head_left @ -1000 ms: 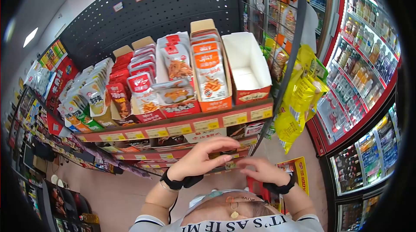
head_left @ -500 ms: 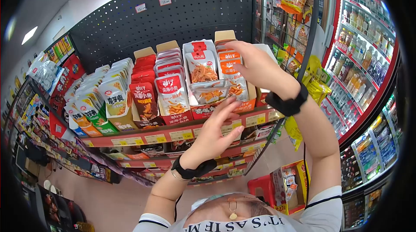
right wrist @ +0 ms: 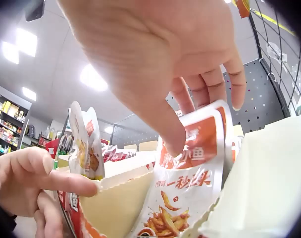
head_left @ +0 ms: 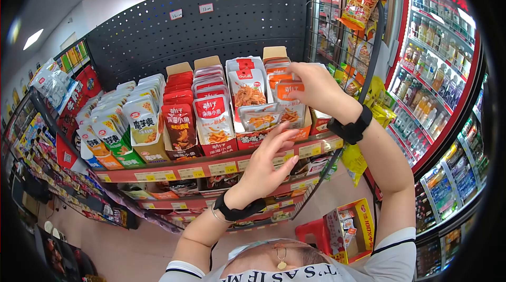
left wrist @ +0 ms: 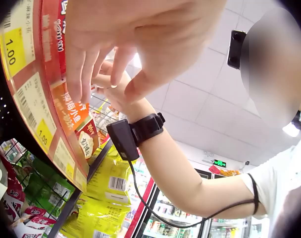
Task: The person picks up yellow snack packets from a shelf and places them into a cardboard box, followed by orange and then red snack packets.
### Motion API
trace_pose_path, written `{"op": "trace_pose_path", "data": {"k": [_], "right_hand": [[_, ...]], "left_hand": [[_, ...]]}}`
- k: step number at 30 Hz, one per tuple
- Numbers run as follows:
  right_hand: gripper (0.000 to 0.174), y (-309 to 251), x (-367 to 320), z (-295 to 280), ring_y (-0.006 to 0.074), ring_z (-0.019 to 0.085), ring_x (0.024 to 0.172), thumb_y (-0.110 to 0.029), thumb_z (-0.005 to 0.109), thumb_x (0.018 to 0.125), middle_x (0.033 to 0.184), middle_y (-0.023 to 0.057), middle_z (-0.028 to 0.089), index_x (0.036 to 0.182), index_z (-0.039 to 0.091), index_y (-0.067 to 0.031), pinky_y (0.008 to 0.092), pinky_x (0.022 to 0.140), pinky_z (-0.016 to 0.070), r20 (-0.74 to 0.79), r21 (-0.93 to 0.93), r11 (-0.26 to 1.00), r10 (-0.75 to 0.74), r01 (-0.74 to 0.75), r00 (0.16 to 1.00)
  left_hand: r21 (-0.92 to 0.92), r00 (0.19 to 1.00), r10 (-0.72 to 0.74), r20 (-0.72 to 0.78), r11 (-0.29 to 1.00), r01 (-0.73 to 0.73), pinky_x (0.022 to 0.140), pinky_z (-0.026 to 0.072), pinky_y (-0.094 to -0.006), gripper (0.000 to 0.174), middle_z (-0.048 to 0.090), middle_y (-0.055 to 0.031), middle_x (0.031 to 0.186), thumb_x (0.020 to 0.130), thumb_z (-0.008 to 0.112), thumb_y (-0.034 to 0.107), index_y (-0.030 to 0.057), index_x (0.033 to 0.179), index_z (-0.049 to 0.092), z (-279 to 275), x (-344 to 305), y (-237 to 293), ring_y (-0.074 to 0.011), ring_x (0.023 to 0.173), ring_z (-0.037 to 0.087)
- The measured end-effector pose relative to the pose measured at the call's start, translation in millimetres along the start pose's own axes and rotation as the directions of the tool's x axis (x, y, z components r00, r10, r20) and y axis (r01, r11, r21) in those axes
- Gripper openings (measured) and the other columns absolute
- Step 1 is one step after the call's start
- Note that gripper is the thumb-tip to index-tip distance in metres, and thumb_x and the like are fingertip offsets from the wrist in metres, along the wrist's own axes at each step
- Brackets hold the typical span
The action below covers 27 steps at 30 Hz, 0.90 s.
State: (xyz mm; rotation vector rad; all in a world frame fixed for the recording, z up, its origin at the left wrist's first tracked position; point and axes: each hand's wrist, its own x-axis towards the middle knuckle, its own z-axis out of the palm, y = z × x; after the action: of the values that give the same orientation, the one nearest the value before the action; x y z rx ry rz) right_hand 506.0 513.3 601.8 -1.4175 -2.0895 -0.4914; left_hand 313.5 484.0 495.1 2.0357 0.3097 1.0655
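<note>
My right hand [head_left: 322,91] reaches over the shelf to an orange-and-white snack pouch [head_left: 290,91] in its display box. In the right wrist view, the thumb lies across the front of the pouch [right wrist: 182,173] and the fingers go behind its top edge, pinching it. More pouches stand behind this one. Lower down, my left hand [head_left: 268,163] is held before the box front, fingers loosely extended and gripping nothing. Its index finger [right wrist: 74,182] points at the rim of the cardboard box [right wrist: 116,206], the fingertip right at the edge.
To the left stand boxes of red pouches [head_left: 178,118] and white pouches [head_left: 149,118]. A white open box [right wrist: 262,183] sits on the right. Yellow bags [head_left: 377,97] hang by the wire rack. A carton [head_left: 363,229] and red stool [head_left: 316,229] are on the floor.
Both hands have risen from in front of the body to the shelf. The right hand has gone to the orange-and-white pouch and now pinches its top; the left has come to the box front.
</note>
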Motion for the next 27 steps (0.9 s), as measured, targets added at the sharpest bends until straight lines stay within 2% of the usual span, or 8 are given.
{"op": "trace_pose_path", "data": {"k": [2,4,7,13,18,21,22,27], "right_hand": [[0.028,-3,-6,-13,0.0273,0.060,0.078,-0.006,0.070,0.068,0.086,0.0141,0.062,0.094,0.062,-0.0009,0.0323,0.070,0.0477,0.237,0.112,0.984,0.110,-0.140,0.965],[0.024,-2,-16,-18,0.0262,0.059,0.075,-0.006,0.071,0.068,0.082,0.0137,0.062,0.089,0.063,-0.0003,0.0322,0.068,0.0472,0.248,0.188,0.976,0.064,-0.113,0.967],[0.021,-6,-27,-29,0.0245,0.059,0.071,-0.007,0.072,0.068,0.077,0.0127,0.062,0.086,0.063,0.0004,0.0321,0.066,0.0470,0.295,0.286,0.956,-0.018,-0.071,0.955],[0.025,-3,-36,-44,0.0231,0.061,0.075,-0.013,0.072,0.072,0.082,0.0138,0.064,0.090,0.063,0.0016,0.0313,0.068,0.0483,0.417,0.332,0.940,-0.067,-0.083,0.906],[0.029,11,-35,-56,0.0176,0.060,0.077,-0.022,0.067,0.081,0.085,0.0124,0.066,0.095,0.064,0.0026,0.0299,0.070,0.0485,0.553,0.486,0.849,-0.115,-0.208,0.825],[0.026,26,-22,-43,0.0138,0.060,0.086,-0.017,0.062,0.085,0.094,0.0078,0.065,0.103,0.062,0.0014,0.0286,0.080,0.0466,0.504,0.498,0.813,0.011,-0.301,0.864],[0.024,28,-14,-41,0.0159,0.060,0.090,-0.014,0.057,0.087,0.097,0.0100,0.065,0.104,0.061,0.0012,0.0291,0.082,0.0464,0.418,0.411,0.896,-0.023,-0.166,0.908],[0.026,42,20,0,0.0246,0.058,0.099,-0.012,0.057,0.085,0.105,0.0152,0.062,0.108,0.060,-0.0001,0.0336,0.087,0.0447,0.278,0.192,0.974,0.062,-0.119,0.959]], "left_hand": [[0.021,0.999,0.023,-0.041,1.000,-0.022,0.093,0.0442,-0.0353,0.050,0.032,-0.0159,0.140,0.082,0.060,0.004,0.0059,0.129,0.043,2,1,8,-0.0242,0.111,0.053],[0.367,0.949,0.307,-0.073,0.893,-0.261,0.092,0.0447,-0.0367,0.052,0.035,-0.0187,0.137,0.079,0.061,0.002,0.0048,0.128,0.044,2,5,13,-0.0293,0.113,0.052],[0.589,0.864,0.482,-0.142,0.743,-0.318,0.089,0.0461,-0.0375,0.053,0.036,-0.0205,0.135,0.077,0.062,-0.001,0.0037,0.127,0.046,9,17,18,-0.0337,0.114,0.050],[0.740,0.874,0.476,-0.099,0.622,-0.254,0.084,0.0488,-0.0377,0.053,0.049,-0.0166,0.126,0.074,0.061,-0.004,0.0060,0.125,0.050,10,43,20,-0.0318,0.110,0.053],[0.785,0.860,0.506,-0.062,0.557,-0.271,0.069,0.0523,-0.0339,0.026,0.066,-0.0050,0.084,0.073,0.062,0.001,0.0089,0.098,0.066,-1,50,20,-0.0265,0.096,0.060],[0.781,0.857,0.515,-0.015,0.541,-0.312,0.068,0.0524,-0.0336,0.022,0.066,-0.0042,0.082,0.073,0.062,0.001,0.0093,0.093,0.067,-5,51,20,-0.0260,0.094,0.061],[0.779,0.855,0.518,-0.012,0.541,-0.317,0.068,0.0524,-0.0336,0.022,0.066,-0.0042,0.082,0.073,0.062,0.001,0.0093,0.093,0.067,-6,50,19,-0.0260,0.094,0.061],[0.760,0.804,0.589,-0.079,0.558,-0.333,0.069,0.0526,-0.0331,0.019,0.067,-0.0033,0.085,0.070,0.063,-0.002,0.0082,0.085,0.068,-1,41,17,-0.0255,0.095,0.061]]}}
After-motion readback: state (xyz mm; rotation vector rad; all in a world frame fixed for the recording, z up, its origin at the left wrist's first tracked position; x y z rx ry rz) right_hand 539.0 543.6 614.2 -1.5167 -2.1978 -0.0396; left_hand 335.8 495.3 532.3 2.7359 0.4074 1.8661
